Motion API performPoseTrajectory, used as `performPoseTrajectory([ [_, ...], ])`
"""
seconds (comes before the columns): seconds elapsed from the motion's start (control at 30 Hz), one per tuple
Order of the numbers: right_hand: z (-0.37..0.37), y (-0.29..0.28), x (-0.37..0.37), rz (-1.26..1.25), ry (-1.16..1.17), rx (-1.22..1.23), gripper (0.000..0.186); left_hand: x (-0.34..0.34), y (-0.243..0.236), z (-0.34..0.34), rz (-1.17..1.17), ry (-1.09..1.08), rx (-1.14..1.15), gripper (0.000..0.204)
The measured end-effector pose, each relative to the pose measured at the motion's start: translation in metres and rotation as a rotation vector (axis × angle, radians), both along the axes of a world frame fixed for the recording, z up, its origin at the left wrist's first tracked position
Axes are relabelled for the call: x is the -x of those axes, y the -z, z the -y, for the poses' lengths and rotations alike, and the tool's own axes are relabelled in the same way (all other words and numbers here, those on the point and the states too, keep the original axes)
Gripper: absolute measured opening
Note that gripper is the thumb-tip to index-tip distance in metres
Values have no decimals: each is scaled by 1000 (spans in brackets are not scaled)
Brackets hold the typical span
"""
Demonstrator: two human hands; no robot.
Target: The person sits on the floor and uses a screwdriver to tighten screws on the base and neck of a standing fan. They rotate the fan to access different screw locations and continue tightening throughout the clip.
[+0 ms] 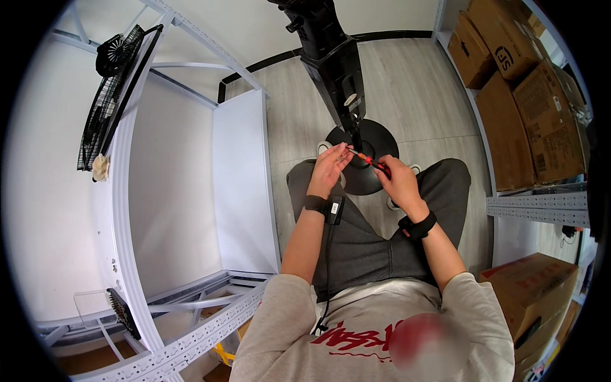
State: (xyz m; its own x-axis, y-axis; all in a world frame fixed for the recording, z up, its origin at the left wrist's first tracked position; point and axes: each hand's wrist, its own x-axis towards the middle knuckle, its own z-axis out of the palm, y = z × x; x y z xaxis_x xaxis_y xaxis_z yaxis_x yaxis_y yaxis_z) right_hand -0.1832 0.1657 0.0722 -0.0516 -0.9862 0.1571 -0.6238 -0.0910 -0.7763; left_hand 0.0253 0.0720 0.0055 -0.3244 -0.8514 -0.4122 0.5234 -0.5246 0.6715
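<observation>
In my right hand [398, 179] is a red and black screwdriver [365, 158], its handle gripped between fingers and thumb. The shaft points up and left toward my left hand [330, 168]. There, the left fingers are pinched together near the screwdriver's tip; what they hold is too small to make out. Just beyond my hands stands a black fan stand [332, 70], leaning across the view. Its round black base [375, 135] rests on the floor between my feet, partly covered by my hands.
On the left, a white shelf unit [127, 210] carries a black fan grille [105, 108], a crumpled beige item [100, 167] and a black brush [123, 312]. Cardboard boxes [503, 127] fill the right-hand rack, and another carton [534, 286] sits lower right.
</observation>
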Motion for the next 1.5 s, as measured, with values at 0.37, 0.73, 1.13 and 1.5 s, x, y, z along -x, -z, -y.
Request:
performPoseTrajectory([
  [0.37,10,60,-1,242,124,-166,26,18,15,27,31,75,1,21],
  [0.73,32,82,-12,262,162,-205,28,21,32,49,94,17,-71,23],
  [1.13,43,80,-26,258,146,-211,26,25,20,46,169,-88,43,64],
  [1.5,56,96,-19,126,174,-148,29,24,26,55,93,-36,54,70],
])
